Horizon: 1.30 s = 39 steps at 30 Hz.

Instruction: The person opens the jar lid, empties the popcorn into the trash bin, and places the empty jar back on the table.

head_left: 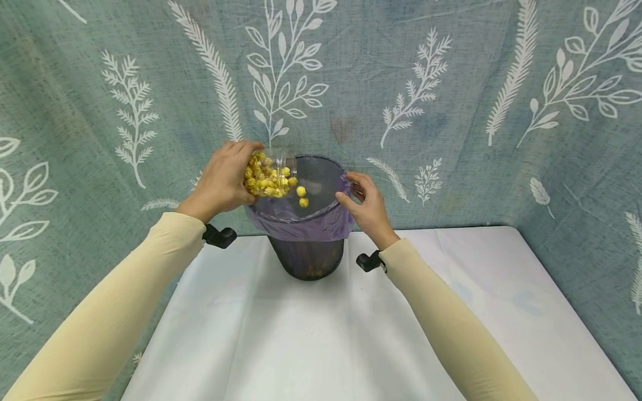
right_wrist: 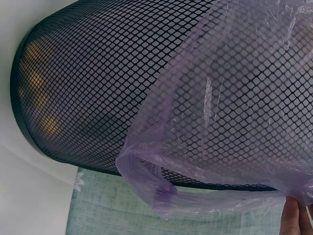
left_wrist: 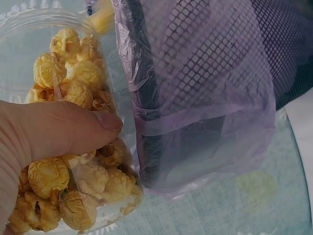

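Note:
My left hand (head_left: 223,175) grips a clear plastic jar (left_wrist: 29,24) of yellow popcorn (head_left: 263,177), tipped on its side with its mouth over the bin. Two loose pieces of popcorn (head_left: 302,196) are in the air just past the jar's mouth. The black mesh trash bin (head_left: 307,260) stands upright, with a purple trash bag (head_left: 321,229) folded over its rim. At the rim's right side my right hand (head_left: 368,206) pinches the bag between thumb and fingers. In the right wrist view, only fingertips (right_wrist: 290,215) show against the gathered bag, and blurred yellow pieces (right_wrist: 36,83) show through the mesh near the base.
The bin stands near the far edge of a table with a white cloth (head_left: 301,345). Behind and beside it hangs a grey-green curtain (head_left: 346,72) with white leaf prints. Each wrist bears a black camera mount (head_left: 219,236).

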Tool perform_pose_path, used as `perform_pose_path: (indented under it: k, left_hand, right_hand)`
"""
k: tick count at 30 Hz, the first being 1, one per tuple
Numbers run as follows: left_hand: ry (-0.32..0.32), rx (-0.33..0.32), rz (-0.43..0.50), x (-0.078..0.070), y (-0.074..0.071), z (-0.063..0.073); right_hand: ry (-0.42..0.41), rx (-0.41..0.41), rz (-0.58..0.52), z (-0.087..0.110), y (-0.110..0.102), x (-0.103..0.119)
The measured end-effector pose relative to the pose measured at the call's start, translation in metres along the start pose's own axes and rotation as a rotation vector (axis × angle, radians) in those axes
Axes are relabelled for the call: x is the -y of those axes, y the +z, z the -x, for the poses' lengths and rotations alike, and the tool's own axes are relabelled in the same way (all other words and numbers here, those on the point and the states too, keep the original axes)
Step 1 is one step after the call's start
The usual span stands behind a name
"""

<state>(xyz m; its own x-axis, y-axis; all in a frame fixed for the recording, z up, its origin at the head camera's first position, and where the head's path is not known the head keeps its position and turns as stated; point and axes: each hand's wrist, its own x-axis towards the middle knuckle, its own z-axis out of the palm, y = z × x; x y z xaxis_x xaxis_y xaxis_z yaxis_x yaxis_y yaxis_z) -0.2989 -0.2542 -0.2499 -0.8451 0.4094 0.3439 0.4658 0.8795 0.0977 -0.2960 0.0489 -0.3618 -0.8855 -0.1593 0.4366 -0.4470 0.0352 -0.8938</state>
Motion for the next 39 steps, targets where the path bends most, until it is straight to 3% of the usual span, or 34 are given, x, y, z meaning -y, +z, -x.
perform_pose_path:
  k: [5, 12, 18, 27, 39]
  left_hand:
    - [0.008, -0.003, -0.003, 0.000, 0.000, 0.000]
    - [0.028, -0.006, -0.022, 0.000, 0.000, -0.001]
    - [0.041, 0.004, -0.048, 0.000, 0.000, -0.001]
    - [0.055, 0.012, -0.071, -0.001, 0.000, -0.002]
    - [0.074, 0.019, -0.092, -0.002, 0.001, -0.004]
  right_hand:
    - [-0.006, -0.013, 0.016, -0.008, -0.001, -0.028]
    - [0.000, -0.013, 0.013, -0.007, -0.001, -0.028]
    - [-0.015, -0.008, -0.004, -0.007, 0.001, -0.022]
    - [-0.008, 0.001, -0.012, 0.004, 0.001, 0.012]
    - [0.002, -0.011, 0.006, 0.002, 0.002, 0.003]
